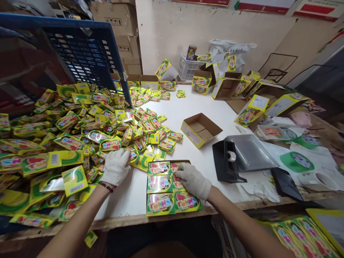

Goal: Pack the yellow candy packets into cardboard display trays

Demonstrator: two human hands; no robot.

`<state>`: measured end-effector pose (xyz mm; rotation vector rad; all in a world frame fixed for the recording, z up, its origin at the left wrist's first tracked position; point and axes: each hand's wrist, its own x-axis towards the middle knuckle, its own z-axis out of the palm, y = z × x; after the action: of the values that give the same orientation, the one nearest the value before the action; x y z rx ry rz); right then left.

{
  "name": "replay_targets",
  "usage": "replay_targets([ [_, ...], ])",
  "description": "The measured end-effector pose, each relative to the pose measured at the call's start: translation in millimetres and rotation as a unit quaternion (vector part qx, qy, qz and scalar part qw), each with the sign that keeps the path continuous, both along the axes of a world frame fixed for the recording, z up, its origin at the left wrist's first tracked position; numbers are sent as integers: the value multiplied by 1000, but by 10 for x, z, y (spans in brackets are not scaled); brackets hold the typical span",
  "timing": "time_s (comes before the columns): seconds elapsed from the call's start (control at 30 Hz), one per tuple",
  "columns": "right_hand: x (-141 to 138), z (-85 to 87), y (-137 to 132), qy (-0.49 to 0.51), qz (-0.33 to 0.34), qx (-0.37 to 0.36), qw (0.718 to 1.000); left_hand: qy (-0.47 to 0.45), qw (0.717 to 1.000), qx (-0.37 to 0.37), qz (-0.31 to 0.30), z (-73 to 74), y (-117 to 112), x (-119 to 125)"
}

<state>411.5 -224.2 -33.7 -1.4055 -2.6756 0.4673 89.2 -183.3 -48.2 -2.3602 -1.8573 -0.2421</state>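
My left hand (116,167), in a white knit glove, is at the right edge of a heap of small yellow-green candy boxes (72,141). Its thumb and fingers close at the edge of one small box (133,154). A display carton (147,204) stands at the table's front edge, filled with rows of small "Twins" boxes (160,203) lying face up. Over its right side is my gloved right hand (194,181), fingers bent down onto a small box (177,183) in the upper right; its fingertips partly cover that box.
An open, unfilled display carton (201,130) lies mid-table. To the right are a black tape dispenser (224,161), a clear plastic tray (252,152), green tape rolls (297,161) and a mug (319,181). A blue crate (88,53) leans over the heap. More cartons (228,86) stand behind.
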Motion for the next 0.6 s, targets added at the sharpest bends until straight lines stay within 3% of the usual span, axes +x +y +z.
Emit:
replay_targets([
  [0.1,-11,-37,-69,-9,-13,46,999,-126,992,30,6,139,-144,138],
  [0.2,-102,36,-94,99,-46,26,994,-222,972,56,-56,220,-339,448],
  [0.3,-235,189,-57,306,-120,-49,943,-247,954,96,-140,206,-503,827],
  [0.37,-254,292,13,372,-140,-86,914,-261,941,109,-185,180,-547,1014],
  [0.5,-29,336,194,337,-188,-93,918,-289,939,84,-163,144,-457,1099],
  [0.6,157,150,267,272,-229,-55,933,-278,954,35,-108,74,-348,1038],
])
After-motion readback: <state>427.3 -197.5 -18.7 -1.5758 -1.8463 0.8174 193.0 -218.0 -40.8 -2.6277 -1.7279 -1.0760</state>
